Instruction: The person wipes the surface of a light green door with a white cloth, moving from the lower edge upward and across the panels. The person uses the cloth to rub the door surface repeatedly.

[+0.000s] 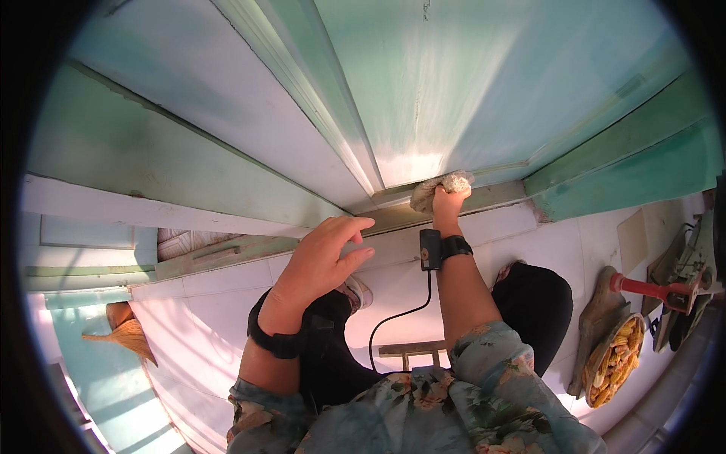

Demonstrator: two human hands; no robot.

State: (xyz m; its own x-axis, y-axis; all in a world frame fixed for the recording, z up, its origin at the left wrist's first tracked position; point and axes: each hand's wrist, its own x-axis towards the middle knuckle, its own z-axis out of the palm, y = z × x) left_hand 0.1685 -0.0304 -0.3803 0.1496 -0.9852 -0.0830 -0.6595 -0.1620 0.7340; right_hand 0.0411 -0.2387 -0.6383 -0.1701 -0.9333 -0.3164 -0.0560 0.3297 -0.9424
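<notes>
My right hand is closed on a crumpled, pale cloth, pressed against the wooden bottom rail at the foot of the green painted door panel. A black strap and a small black box with a cable are on the right wrist. To the left, my left hand holds nothing, its fingers partly bent and apart from the thumb, over the tiled floor near the door frame. It wears a black wrist strap.
A basket of corn cobs and a red metal stand are at the right. A straw broom rests at the left. Part of a small wooden stool shows between my legs. My feet are close to the door sill.
</notes>
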